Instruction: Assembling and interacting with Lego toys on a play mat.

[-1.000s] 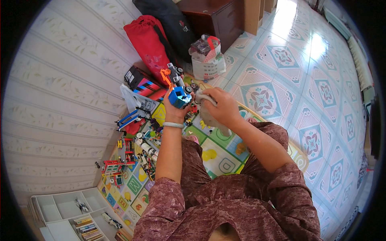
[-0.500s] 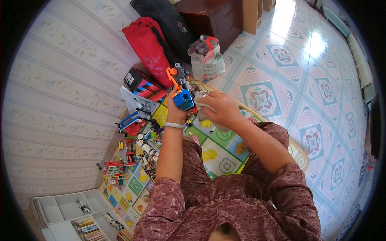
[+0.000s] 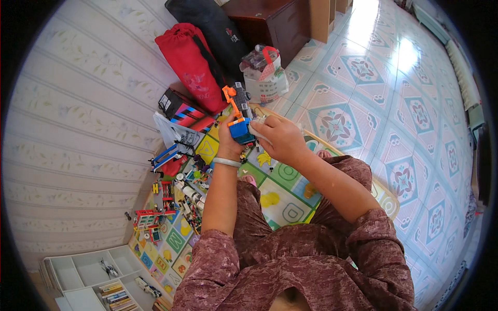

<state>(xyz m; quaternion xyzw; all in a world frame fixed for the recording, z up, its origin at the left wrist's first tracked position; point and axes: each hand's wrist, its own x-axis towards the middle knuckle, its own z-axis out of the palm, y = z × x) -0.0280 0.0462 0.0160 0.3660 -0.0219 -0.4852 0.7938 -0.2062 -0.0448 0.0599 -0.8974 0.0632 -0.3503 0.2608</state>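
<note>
My left hand (image 3: 228, 139) grips a toy truck (image 3: 239, 115) built of plastic bricks, with a blue cab, a grey chassis and an orange crane arm. It is held up above the play mat, cab end toward me. My right hand (image 3: 282, 137) is closed on a pale grey cloth (image 3: 261, 131), which presses against the right side of the blue cab. Part of the cloth hangs behind the fingers, blurred. Fingers of the left hand are partly hidden behind the truck.
Several brick-built toys and loose pieces (image 3: 189, 197) lie on the colourful play mat (image 3: 176, 236) at left. A white shelf unit (image 3: 72, 282) stands lower left. A red bag (image 3: 192, 70), a black bag (image 3: 218, 36), a box (image 3: 181, 106) and a white carrier bag (image 3: 267, 83) stand at the far side.
The truck has turned slightly and shifted a little right. My right hand has moved in so the cloth now lies against the cab's side.
</note>
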